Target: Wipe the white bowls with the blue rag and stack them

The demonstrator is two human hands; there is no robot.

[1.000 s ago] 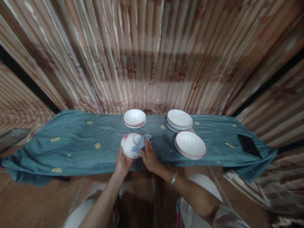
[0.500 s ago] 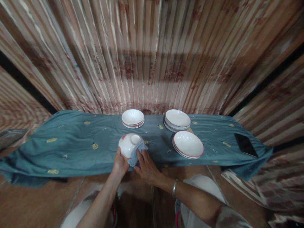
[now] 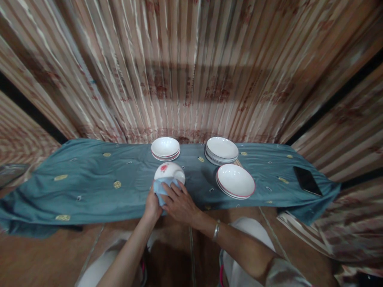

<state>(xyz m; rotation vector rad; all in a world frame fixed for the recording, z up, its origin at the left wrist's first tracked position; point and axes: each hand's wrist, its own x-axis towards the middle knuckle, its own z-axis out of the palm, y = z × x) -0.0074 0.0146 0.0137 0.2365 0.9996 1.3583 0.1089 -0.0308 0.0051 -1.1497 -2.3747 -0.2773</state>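
Observation:
A white bowl [image 3: 166,170] with a red flower on its outside is tilted, its foot ring turned up and to the right, over the front of the cloth-covered table. My left hand [image 3: 153,205] grips its near left edge; the thumb and fingers are partly hidden by the cloth and bowl. My right hand [image 3: 181,201] presses a light blue cloth [image 3: 163,187] flat against the bowl's outer side, fingers over the cloth. Just behind the bowl stands a stack of small white bowls [image 3: 165,147] with red rims.
To the right stand a stack of white plates [image 3: 223,148] with dark rims and, nearer, a stack of red-rimmed dishes [image 3: 235,181]. A black phone [image 3: 307,180] lies at the right end of the green tablecloth [image 3: 95,179]. A pleated curtain [image 3: 185,79] hangs behind.
The bowl has turned, bringing its red flower toward the top middle and its foot ring rightward. My right hand has slid the cloth up and left over the bowl's side.

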